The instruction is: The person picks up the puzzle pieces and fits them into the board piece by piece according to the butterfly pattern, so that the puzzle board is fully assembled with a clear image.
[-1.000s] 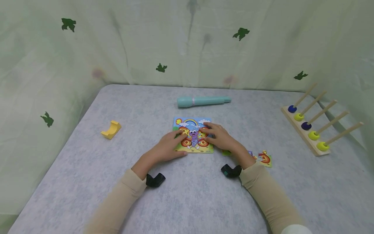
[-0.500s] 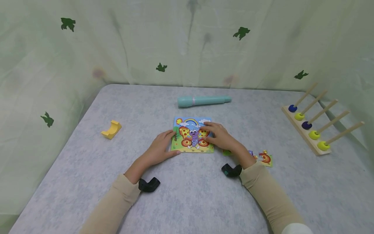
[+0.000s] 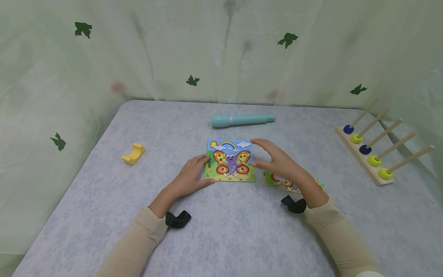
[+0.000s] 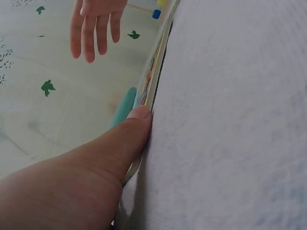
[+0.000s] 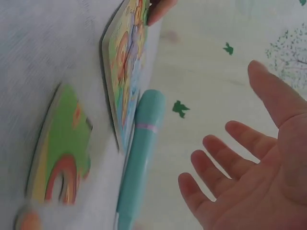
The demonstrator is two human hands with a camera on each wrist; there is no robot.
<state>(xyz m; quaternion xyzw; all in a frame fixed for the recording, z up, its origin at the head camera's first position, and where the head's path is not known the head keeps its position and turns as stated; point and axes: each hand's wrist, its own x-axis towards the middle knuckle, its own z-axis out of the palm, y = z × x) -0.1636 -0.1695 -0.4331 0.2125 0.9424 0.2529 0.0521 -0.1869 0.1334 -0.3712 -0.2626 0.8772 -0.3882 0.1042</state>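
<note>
A square butterfly jigsaw puzzle [image 3: 231, 166] lies flat on the table. At its left edge rests my left hand [image 3: 188, 177], thumb by the near left corner and fingers along the side; the left wrist view shows the thumb [image 4: 139, 115] touching the board's edge. My right hand [image 3: 280, 159] is raised just right of the puzzle, holding nothing, its fingers spread apart in the right wrist view [image 5: 249, 163]. Partly under the right forearm lie loose puzzle pieces: a green one [image 3: 271, 179] and a butterfly one [image 3: 291, 187]. Another is mostly hidden behind the wrist.
Behind the puzzle lies a teal tapered stick with a thick end [image 3: 242, 120]. A yellow curved block [image 3: 134, 154] sits at the left. On the right stands a wooden peg rack [image 3: 363, 156] with blue and yellow beads. A pale curtain [image 3: 221, 50] hangs behind the table.
My left hand has drawn back from over the puzzle to its left edge. The right hand has lifted off the puzzle and moved right, its fingers opening.
</note>
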